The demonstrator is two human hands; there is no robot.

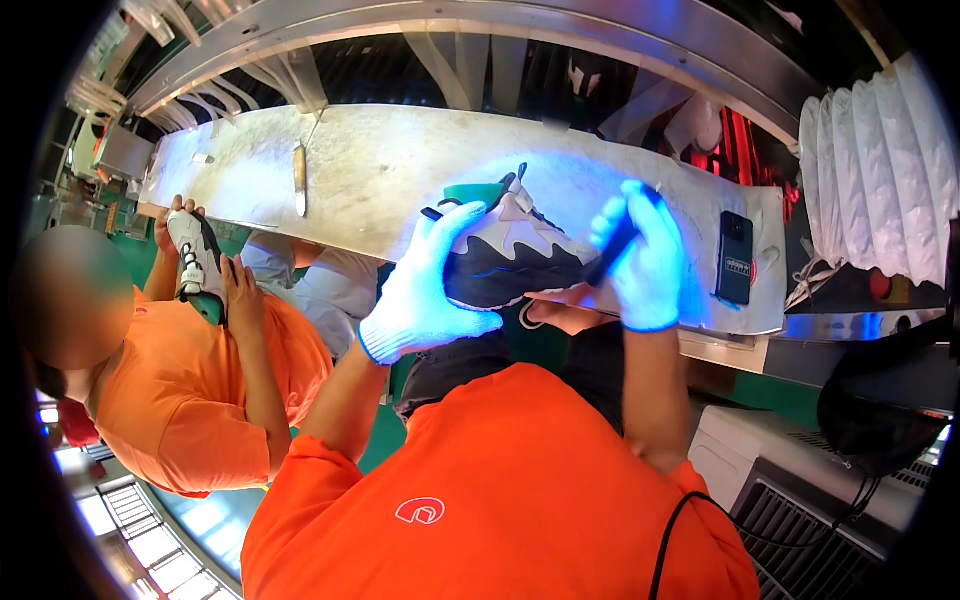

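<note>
My left hand (428, 285), in a white knitted glove, grips a black, white and grey sneaker (520, 250) by its heel end and sole. Green material (472, 193) shows at the shoe's collar, and the toe points right. Close to that toe, my gloved right hand (645, 255) is closed round a black elongated tool (613, 248), whose exact kind I cannot make out. Blue light glows on both gloves and on the worktop behind the shoe.
The pale worktop (370, 160) carries a knife-like tool (300, 180) and a dark phone (735, 257). On the left, a person in orange (210, 400) holds a similar shoe (197, 255). A metal frame (480, 15) spans the back; a white ribbed duct (880, 170) stands right.
</note>
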